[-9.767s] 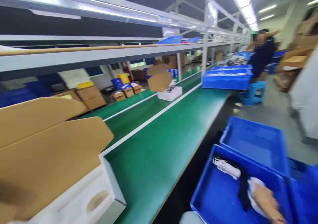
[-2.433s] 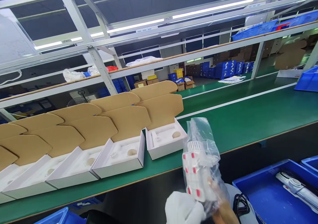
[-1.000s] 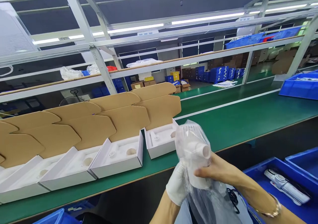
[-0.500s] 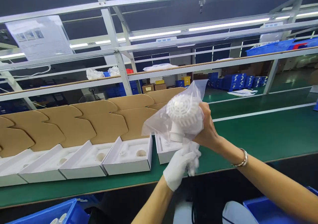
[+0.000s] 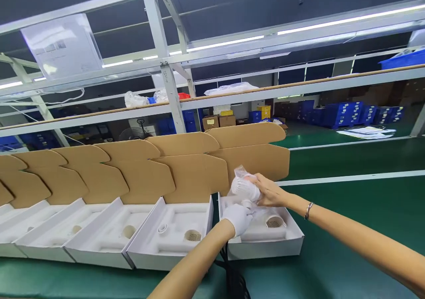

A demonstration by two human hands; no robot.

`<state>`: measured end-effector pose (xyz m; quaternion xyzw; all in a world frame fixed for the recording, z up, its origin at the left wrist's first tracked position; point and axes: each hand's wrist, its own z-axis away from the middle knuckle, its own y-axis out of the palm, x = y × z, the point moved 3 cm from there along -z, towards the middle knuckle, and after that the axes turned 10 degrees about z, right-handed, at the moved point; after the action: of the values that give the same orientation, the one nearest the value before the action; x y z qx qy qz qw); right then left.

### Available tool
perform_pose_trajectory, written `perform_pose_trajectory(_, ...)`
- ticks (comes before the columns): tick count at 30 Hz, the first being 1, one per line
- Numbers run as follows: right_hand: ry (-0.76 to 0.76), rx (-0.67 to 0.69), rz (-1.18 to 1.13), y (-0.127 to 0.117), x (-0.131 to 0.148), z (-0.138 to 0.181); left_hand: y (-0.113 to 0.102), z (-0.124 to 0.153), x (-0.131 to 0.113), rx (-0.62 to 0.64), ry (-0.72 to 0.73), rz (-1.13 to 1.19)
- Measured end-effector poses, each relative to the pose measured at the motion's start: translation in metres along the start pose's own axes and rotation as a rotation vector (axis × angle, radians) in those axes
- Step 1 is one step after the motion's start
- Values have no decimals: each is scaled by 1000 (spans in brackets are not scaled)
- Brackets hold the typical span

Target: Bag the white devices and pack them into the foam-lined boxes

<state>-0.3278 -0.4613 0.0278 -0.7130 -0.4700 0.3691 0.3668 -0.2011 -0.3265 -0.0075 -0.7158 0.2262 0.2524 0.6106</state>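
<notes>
A long green worktop (image 5: 358,228) runs beneath a white metal shelf frame (image 5: 173,96); stacked blue plastic crates (image 5: 347,113) stand beyond it; along it lies a row of open white cardboard boxes (image 5: 152,255) with raised brown lids; the rightmost box (image 5: 265,249) holds a white moulded insert (image 5: 265,235), its left part blocked from view by 2 hands; the bare right hand (image 5: 265,190) pinches a white ribbed plastic part in a clear bag (image 5: 245,188), held above that insert; the white-gloved left hand (image 5: 237,219) is curled at its lower end, and whether it grips anything I cannot tell; black cable (image 5: 234,281) bunches at the box's near left corner; a silver bracelet (image 5: 308,210) circles the right wrist.
</notes>
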Motion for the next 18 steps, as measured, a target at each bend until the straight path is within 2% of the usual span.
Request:
perform_pose_trajectory(3, -42, 209, -36, 11, -6, 3, 18, -3, 14, 62, 58, -74)
perform_pose_trajectory(5, -64, 332, -51, 13, -9, 5, 22, -1, 17, 100, 108, -89)
perform_pose_trajectory(8, -62, 477, -56, 17, -14, 10, 12, 17, 14, 136, 239, -57)
perform_pose_trajectory(10, -47, 534, -52, 21, -17, 14, 3, 45, 13, 110, 359, -14)
perform_pose_trajectory(12, -27, 561, -41, 25, -19, 18, -1, 82, 22, -31, 423, 59)
perform_pose_trajectory(13, -18, 567, -31, 28, -20, 19, 1, 102, 31, -175, 397, 120)
perform_pose_trajectory(14, -10, 569, -19, 31, -20, 20, 4, 119, 43, -331, 340, 200)
perform_pose_trajectory(16, 2, 573, 12, 39, -21, 21, 20, 145, 72, -626, 106, 357)
perform_pose_trajectory(18, 11, 581, 41, 49, -22, 21, 41, 151, 94, -717, -47, 405)
